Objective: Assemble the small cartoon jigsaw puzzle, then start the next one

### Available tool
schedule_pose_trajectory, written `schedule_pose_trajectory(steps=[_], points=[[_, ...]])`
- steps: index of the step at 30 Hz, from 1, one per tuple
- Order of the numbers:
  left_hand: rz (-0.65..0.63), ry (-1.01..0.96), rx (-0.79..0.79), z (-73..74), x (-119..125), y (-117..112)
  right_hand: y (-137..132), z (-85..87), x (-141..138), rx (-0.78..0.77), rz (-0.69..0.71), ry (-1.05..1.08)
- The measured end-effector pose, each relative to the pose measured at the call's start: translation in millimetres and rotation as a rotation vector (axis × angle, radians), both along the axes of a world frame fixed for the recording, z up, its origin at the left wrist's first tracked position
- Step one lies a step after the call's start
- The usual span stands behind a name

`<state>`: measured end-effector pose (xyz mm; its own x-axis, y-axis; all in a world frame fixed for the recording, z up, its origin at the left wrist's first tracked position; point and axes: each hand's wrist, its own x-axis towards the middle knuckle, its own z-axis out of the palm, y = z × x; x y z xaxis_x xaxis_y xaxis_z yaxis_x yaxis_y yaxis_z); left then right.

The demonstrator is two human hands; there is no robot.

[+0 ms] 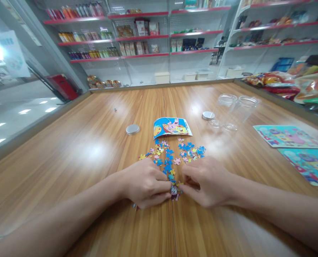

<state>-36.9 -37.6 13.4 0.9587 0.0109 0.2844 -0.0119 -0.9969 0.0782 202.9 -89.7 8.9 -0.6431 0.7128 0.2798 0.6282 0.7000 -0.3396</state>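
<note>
Between my hands lies a small cluster of joined jigsaw pieces (174, 193) with a cartoon face on it. My left hand (147, 184) is closed, its fingertips touching the cluster's left edge. From the other side my right hand (205, 182) pinches at a yellowish jigsaw piece (180, 184) by the cluster's upper right. Loose blue jigsaw pieces (168, 160) run in a strip beyond my hands. More mixed pieces (192, 151) lie to the right. A curled picture card (173, 127) with cartoon figures stands behind the loose pieces.
Two silver lids (132, 129) (208, 115) rest on the wooden table (116, 142). Two clear jars (246, 107) (225, 107) stand at the back right. Cartoon sheets (290, 136) lie at the right. Snack packets (277, 84) and stocked shelves (143, 36) are beyond the edge.
</note>
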Motion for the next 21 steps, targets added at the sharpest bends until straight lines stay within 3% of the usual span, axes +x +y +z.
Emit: schedule_pose_trajectory(steps=[11,14,17,21], points=[[0.031,0.023,0.018,3.1,-1.6,-2.3,-4.1,4.7,2.7,0.019,0.027,-0.056],[0.035,0.013,0.006,0.9,-2.9,0.0,-7.2,7.0,1.5,0.042,-0.038,-0.107],[0.053,-0.004,-0.037,-2.5,-5.9,3.5,-9.3,7.0,0.2,0.010,-0.114,-0.148],[0.064,-0.028,-0.095,-3.9,-7.3,5.6,-8.7,3.8,0.3,-0.073,-0.090,-0.132]])
